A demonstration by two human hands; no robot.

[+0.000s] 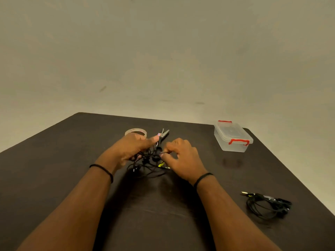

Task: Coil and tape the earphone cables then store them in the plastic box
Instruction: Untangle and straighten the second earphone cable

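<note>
Earphone cable [148,164] lies tangled on the table [54,169] between my hands, my left hand [132,147] gripping its loops to anchor them while my right hand [181,156] pinches one strand to work it free, with tape roll [135,132], scissors [162,135] and closed plastic box [233,137] waiting nearby.

The flat dark brown table [72,160] carries the clear plastic box [233,140], which has red latches. The tangled thin earphone cables [146,163] at the table's middle are black with a small yellow part. Near the table's right edge, the coiled earphone cable [266,205] is black also. The round tape roll [135,132] is transparent, pale. Each wrist has a black band.
</note>
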